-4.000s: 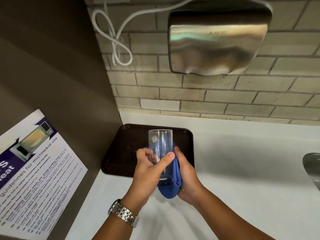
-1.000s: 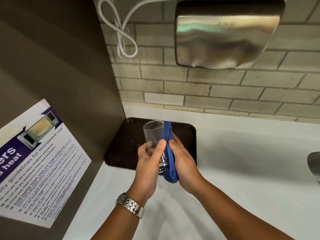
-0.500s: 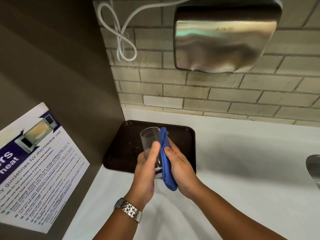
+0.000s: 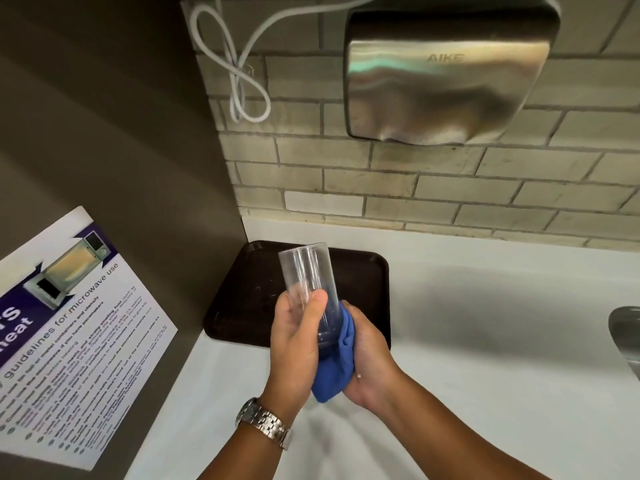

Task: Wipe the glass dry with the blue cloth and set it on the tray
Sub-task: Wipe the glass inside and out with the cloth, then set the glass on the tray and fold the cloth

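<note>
Clear smooth glass (image 4: pixel 306 271), soft blue cloth (image 4: pixel 334 372), matt dark tray (image 4: pixel 360 271), brushed-metal dryer (image 4: pixel 443 84), rough brick wall (image 4: pixel 381 174).

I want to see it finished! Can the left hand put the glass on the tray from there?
Probably yes: the left hand holds the glass just in front of the tray, whose surface looks bare.

On the steel hand dryer (image 4: pixel 446 77) ahead of you, the embossed brand reads "AIKE". The poster (image 4: pixel 69 344) on the wall panel to your left carries the line "guidelines for microwave use" and, cut off at the edge, large white letters ending "…s" and "heat". You cannot read its bulleted small print.
</note>
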